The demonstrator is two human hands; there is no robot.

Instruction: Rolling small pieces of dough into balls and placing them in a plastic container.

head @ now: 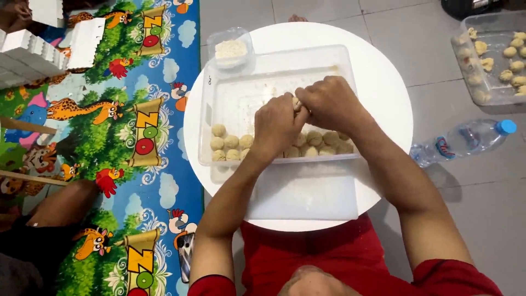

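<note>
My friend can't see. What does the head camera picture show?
Two hands, left hand and right hand, pinch a small dough piece over a clear plastic tray holding rows of dough balls, on a round white table. A water bottle lies on the floor nearby.

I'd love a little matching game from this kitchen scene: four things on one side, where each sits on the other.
Things:
1. dough piece
2. small tub of flour
3. water bottle
4. dough balls

Places:
A. lying on the floor tiles
B. between the left hand and right hand
C. in rows inside the clear tray
D. at the round table's far edge

Pairs: 1-B, 2-D, 3-A, 4-C
</note>
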